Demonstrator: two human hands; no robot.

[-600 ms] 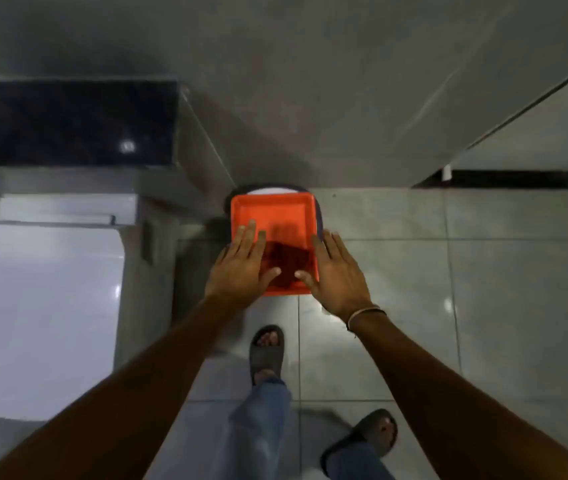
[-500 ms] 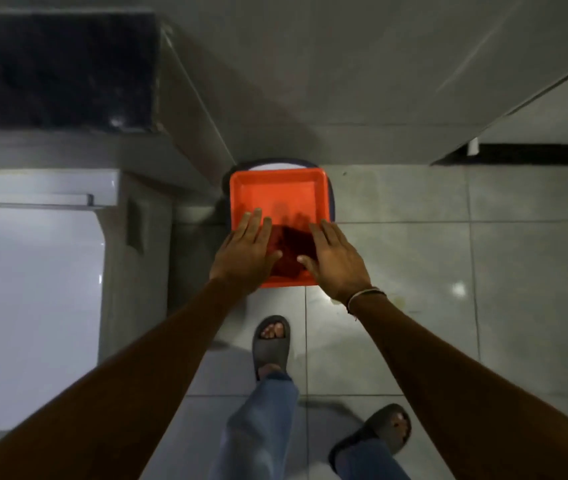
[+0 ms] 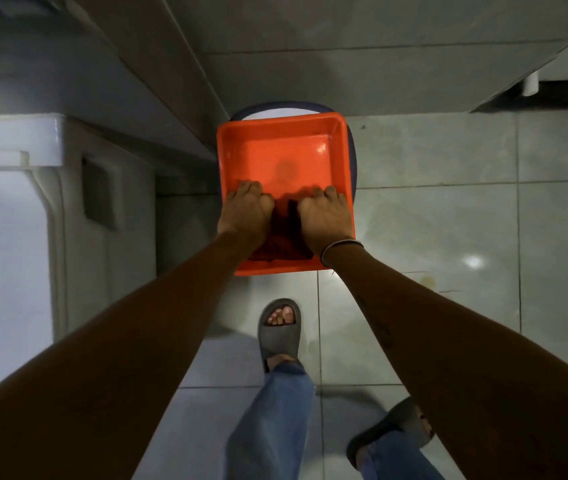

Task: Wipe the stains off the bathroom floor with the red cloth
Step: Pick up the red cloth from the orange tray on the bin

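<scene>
Head camera, looking straight down in a dim tiled bathroom. Two bare forearms reach forward from the bottom corners of the view and meet inside a square orange plastic basin (image 3: 284,157). The basin sits on top of a round dark-rimmed container (image 3: 352,157), of which only a thin edge shows behind and to the right.

The red cloth (image 3: 284,242) lies bunched in the near part of the basin, dark and crumpled, between and partly under the two hands. The left hand (image 3: 245,211) is curled, knuckles up, fingers folded down onto the cloth's left side. The right hand (image 3: 325,216) is curled the same way on the cloth's right side, with a thin bangle (image 3: 341,244) at the wrist. Both hands appear to be gripping the cloth, though the fingertips are hidden beneath the knuckles. The far half of the basin's bottom is bare and glossy.

Below the basin, pale grey floor tiles (image 3: 448,220) spread to the right, with a bright light reflection and a small yellowish stain (image 3: 427,281) near the right forearm. A foot in a grey slide sandal (image 3: 279,332) stands just below the basin, with a blue jeans leg above it; a second sandal (image 3: 391,433) shows at lower right. A white toilet cistern (image 3: 12,140) fills the left side.
</scene>
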